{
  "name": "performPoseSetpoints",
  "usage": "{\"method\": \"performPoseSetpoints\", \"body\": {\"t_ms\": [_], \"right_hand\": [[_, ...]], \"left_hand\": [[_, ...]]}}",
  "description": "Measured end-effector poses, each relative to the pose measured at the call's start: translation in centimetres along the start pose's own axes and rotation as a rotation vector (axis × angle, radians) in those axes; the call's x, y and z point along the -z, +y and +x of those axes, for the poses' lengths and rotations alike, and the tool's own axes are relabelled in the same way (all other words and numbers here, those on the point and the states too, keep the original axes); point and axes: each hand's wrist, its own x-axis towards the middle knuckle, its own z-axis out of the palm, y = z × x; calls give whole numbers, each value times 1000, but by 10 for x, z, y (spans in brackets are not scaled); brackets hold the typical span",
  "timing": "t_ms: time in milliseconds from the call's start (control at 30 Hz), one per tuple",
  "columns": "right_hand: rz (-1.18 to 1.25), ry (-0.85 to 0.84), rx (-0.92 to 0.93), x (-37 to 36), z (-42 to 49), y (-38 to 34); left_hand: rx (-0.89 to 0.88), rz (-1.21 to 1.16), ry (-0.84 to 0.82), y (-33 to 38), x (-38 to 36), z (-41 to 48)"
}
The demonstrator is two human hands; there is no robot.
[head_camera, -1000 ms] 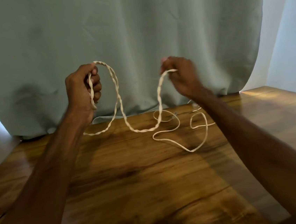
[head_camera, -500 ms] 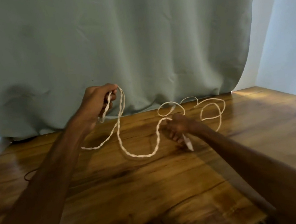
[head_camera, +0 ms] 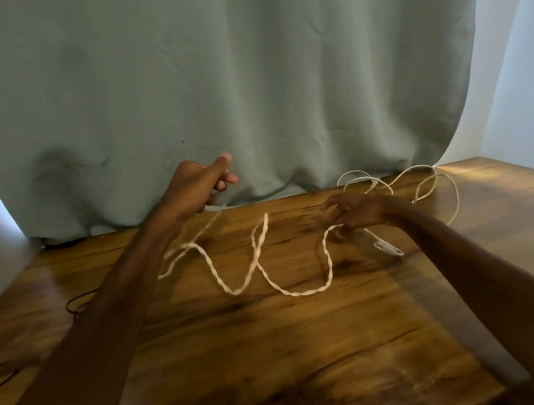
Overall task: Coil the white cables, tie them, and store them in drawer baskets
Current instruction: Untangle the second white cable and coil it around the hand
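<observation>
White cable [head_camera: 301, 292] looped over a wooden table [head_camera: 274, 350] before a green curtain [head_camera: 213, 76]. Right hand [head_camera: 362, 212] pinching it; left hand [head_camera: 195, 186] raised, grip perhaps loose, cannot tell.

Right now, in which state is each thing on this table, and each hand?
Cable, uncoiled, partly twisted, loose on the table.
Left hand, raised, fingers loose; grip unclear.
Right hand, low, gripping the cable near its plug.
Curtain, hanging closed.
Dark cord, lying at the table's left edge.
</observation>
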Motion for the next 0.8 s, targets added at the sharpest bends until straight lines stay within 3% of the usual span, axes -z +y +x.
{"method": "performPoseSetpoints", "body": {"t_ms": [100,200,300,400,567,800], "right_hand": [[-127,-185,60,21,-8,-28],[32,-234,239,35,-18,-60],[315,-113,394,21,-20,-105],[414,86,507,-6,-7,-144],[676,366,614,-26,9,-161],[941,477,623,-49,30,-167]], "left_hand": [[-9,26,87,-4,6,4],[9,0,30,-4,13,6],[23,5,-135,0,14,3],[41,-100,-278,5,9,-1],[157,-559,-347,2,12,8],[68,-950,-425,0,1,6]]}}
